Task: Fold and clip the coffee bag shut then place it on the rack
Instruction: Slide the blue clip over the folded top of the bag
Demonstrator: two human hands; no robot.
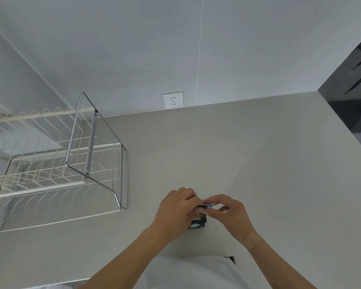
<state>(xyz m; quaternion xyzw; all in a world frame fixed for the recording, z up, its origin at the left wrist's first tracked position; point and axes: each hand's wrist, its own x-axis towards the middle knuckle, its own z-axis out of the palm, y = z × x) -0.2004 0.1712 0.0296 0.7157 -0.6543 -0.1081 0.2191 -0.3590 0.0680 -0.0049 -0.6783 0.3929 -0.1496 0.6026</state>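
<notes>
Nearest the camera: a pale garment (196, 272) at the bottom centre of the frame, with both bare forearms reaching up from it.
Left hand (175, 209): lower centre, fingers curled and closed around the top of the coffee bag (198, 221), covering most of it.
Right hand (229, 211): just right of the left one, thumb and forefinger pinched together on a small light-blue clip (209, 206) at the bag's upper edge. A strip of plaster crosses its wrist.
Bag position: standing on the grey countertop (238, 153), lower centre, between the two hands; only its dark front with a pale blue label shows.
Step, as I judge it: the clip is going onto the folded top; whether it has bitten cannot be told.
Handling: likely a small, light, soft-walled pouch, crinkly and a little slick, so the fold will want to spring open. Best held at the folded top while clipping, then by the body for carrying.
Rack (56, 163): wire, at the left of the frame, well apart from the bag.
Wall: a socket (173, 100) at upper centre.
</notes>
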